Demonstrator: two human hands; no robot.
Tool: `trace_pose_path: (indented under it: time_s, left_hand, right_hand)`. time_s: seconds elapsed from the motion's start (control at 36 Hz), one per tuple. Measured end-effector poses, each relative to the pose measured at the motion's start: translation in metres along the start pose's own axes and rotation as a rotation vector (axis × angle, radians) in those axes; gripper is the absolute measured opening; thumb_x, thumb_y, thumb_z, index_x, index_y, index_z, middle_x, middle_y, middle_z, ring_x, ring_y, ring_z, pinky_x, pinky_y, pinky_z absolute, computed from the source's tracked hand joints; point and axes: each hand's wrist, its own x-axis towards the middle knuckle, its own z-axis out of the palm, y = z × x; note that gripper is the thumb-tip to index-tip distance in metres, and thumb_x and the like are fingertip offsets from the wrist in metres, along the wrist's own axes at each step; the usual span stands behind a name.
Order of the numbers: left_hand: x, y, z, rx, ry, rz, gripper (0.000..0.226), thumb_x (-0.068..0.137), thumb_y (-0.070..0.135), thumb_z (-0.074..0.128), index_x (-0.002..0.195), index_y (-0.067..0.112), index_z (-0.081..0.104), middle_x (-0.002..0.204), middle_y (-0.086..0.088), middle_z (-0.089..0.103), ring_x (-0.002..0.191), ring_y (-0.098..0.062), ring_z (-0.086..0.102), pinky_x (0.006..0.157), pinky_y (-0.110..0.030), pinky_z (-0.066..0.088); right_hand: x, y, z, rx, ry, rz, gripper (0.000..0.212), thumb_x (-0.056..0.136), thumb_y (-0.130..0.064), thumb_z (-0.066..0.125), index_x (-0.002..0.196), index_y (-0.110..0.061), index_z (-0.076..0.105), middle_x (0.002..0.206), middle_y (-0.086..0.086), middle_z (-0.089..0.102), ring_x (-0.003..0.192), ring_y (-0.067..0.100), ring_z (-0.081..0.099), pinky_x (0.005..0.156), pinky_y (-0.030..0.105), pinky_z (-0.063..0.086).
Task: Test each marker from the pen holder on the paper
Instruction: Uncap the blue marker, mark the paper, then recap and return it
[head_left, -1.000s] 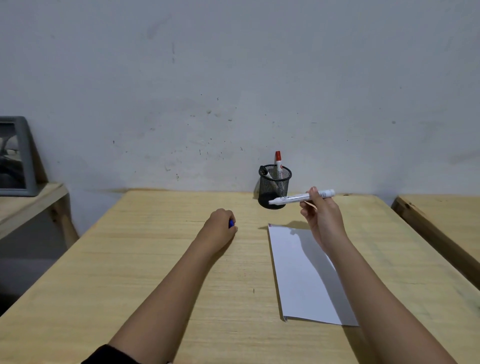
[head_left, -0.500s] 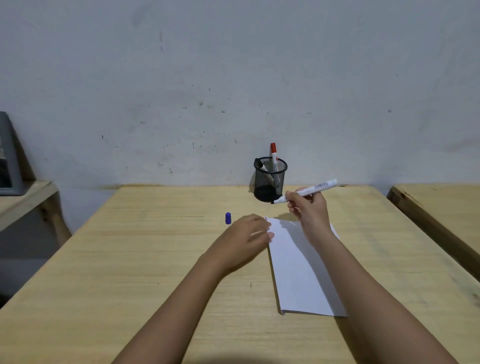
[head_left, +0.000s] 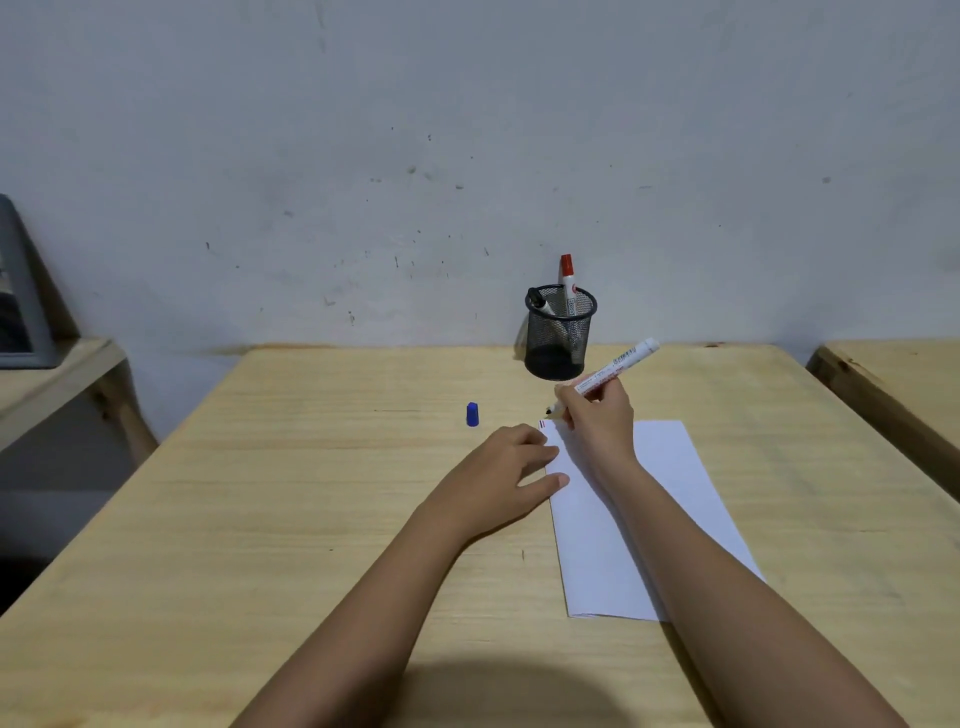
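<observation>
The right hand (head_left: 597, 415) grips the uncapped marker (head_left: 610, 371), tip just off the paper's (head_left: 660, 467) far left corner. The left hand (head_left: 511, 467) lies flat, fingers spread, pinning the paper's left edge. If that hand lifts, the stroke could drag the sheet or mark the desk (head_left: 311, 493). The blue cap (head_left: 472, 414), left of the paper, could roll.

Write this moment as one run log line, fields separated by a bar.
right hand: holds uncapped white marker, tip at paper corner | left hand: flat on white paper sheet | blue cap: on wooden table

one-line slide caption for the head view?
Right hand poises uncapped marker over paper; left hand steadies its edge, blue cap aside.
</observation>
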Motion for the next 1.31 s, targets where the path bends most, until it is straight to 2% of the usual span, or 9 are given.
trace_pose_path:
  time_s: [0.08,0.22,0.44,0.69,0.86,1.08,1.22,1.31]
  left_hand:
    - [0.0003,0.0007,0.0018,0.032,0.001,0.003,0.043,0.092,0.042,0.051,0.126,0.018,0.058,0.133,0.007,0.048,0.123,-0.005,0.040,0.093,-0.022,0.038]
    - [0.0024,0.0002,0.0025,0.039,-0.003,-0.002,0.044,0.091,0.043,0.052,0.127,0.017,0.058,0.134,0.006,0.048,0.123,-0.006,0.041,0.095,-0.024,0.039]
    - [0.0027,0.0008,0.0016,0.037,0.003,0.008,0.045,0.091,0.043,0.053,0.128,0.017,0.057,0.133,0.004,0.051,0.122,-0.008,0.043,0.096,-0.027,0.041]
    - [0.0031,0.0000,0.0020,0.034,0.007,0.003,0.047,0.090,0.044,0.053,0.129,0.017,0.057,0.134,0.005,0.051,0.123,-0.007,0.042,0.095,-0.025,0.040]
    - [0.0025,0.0014,0.0019,0.023,0.008,0.002,0.043,0.090,0.043,0.053,0.125,0.017,0.060,0.131,0.005,0.052,0.122,-0.009,0.043,0.094,-0.027,0.041]
    - [0.0020,0.0029,0.0000,0.017,0.006,-0.008,0.043,0.090,0.042,0.054,0.125,0.017,0.060,0.131,0.005,0.052,0.120,-0.007,0.043,0.095,-0.030,0.043]
    - [0.0029,0.0025,-0.0004,0.013,0.005,-0.017,0.047,0.090,0.043,0.055,0.129,0.018,0.057,0.133,0.008,0.050,0.122,-0.005,0.042,0.094,-0.024,0.040]
    - [0.0033,0.0027,-0.0022,-0.002,0.012,-0.017,0.046,0.089,0.043,0.056,0.128,0.019,0.058,0.131,0.009,0.051,0.119,-0.004,0.042,0.092,-0.022,0.040]
  right_hand:
    - [0.0002,0.0013,0.0006,-0.065,0.001,-0.022,0.010,0.083,-0.004,0.056,0.088,-0.005,0.047,0.073,0.006,0.052,0.061,0.013,0.055,0.046,0.009,0.044]
    - [0.0013,0.0022,0.0010,-0.134,-0.045,-0.039,0.010,0.086,-0.004,0.054,0.093,-0.005,0.047,0.076,0.002,0.050,0.058,0.005,0.051,0.045,0.006,0.041]
    - [0.0017,0.0022,0.0023,-0.154,-0.062,-0.047,0.012,0.088,-0.004,0.055,0.094,-0.003,0.045,0.077,0.002,0.049,0.063,0.008,0.051,0.043,0.004,0.040]
    - [0.0040,0.0050,0.0040,-0.205,-0.050,-0.062,0.014,0.088,-0.008,0.058,0.096,-0.005,0.047,0.091,0.011,0.054,0.067,0.007,0.051,0.047,0.003,0.042]
    - [0.0020,0.0022,0.0041,-0.223,-0.056,-0.060,0.012,0.088,-0.004,0.055,0.095,-0.004,0.045,0.089,0.011,0.051,0.063,0.007,0.050,0.043,0.003,0.039]
    - [0.0017,0.0014,0.0048,-0.257,-0.076,-0.045,0.009,0.089,-0.003,0.050,0.094,-0.004,0.044,0.079,0.003,0.044,0.062,0.008,0.046,0.040,0.003,0.037]
    - [0.0060,0.0032,0.0021,-0.182,-0.038,-0.040,0.009,0.085,-0.002,0.053,0.088,-0.006,0.045,0.076,0.004,0.046,0.061,0.011,0.047,0.042,0.005,0.038]
    - [0.0080,0.0031,-0.0007,0.043,0.013,0.035,0.012,0.084,-0.002,0.057,0.088,-0.006,0.047,0.070,0.004,0.049,0.049,0.002,0.050,0.045,0.010,0.042]
